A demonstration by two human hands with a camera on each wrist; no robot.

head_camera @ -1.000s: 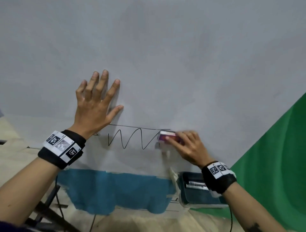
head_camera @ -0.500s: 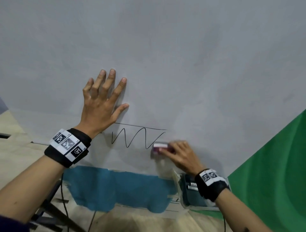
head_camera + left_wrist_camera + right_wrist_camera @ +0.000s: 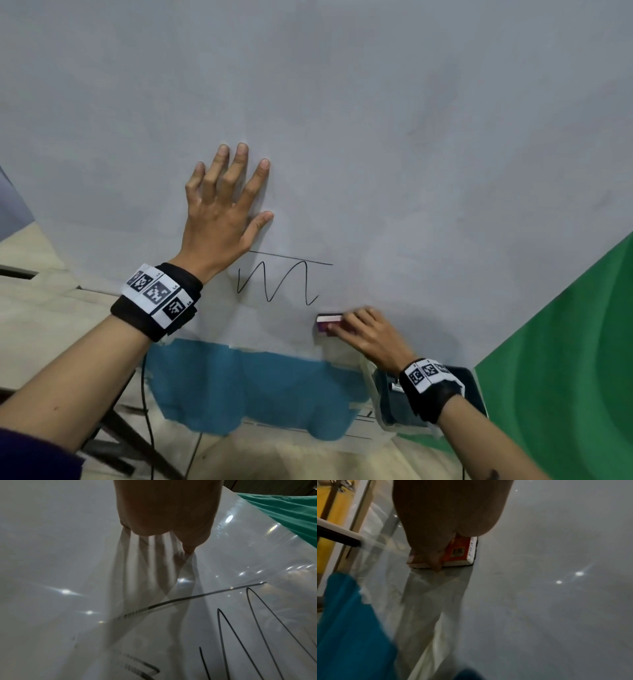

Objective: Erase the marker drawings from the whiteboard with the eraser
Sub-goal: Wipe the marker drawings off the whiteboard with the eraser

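Note:
A black zigzag drawing (image 3: pixel 278 283) with a straight line over it remains low on the whiteboard (image 3: pixel 394 144). In the left wrist view the zigzag drawing (image 3: pixel 243 626) fills the lower right. My right hand (image 3: pixel 366 334) grips a small eraser (image 3: pixel 328 322) with a red and white top. It presses flat on the board just below the zigzag's right end. The right wrist view shows the eraser (image 3: pixel 462 551) with its dark pad on the surface and my thumb over its edge. My left hand (image 3: pixel 226 212) lies flat on the board with fingers spread, up and left of the drawing.
Blue cloth (image 3: pixel 253 390) hangs below the board's lower edge. A green sheet (image 3: pixel 565 342) covers the right side. A small blue tray (image 3: pixel 390 404) with markers sits under my right wrist. Black cables (image 3: pixel 147 428) and a dark stand leg run over the floor at lower left.
My right hand slid the eraser down and to the left, off the zigzag's right end, whose last stroke and the line's tip are wiped away. The left hand stayed flat on the board.

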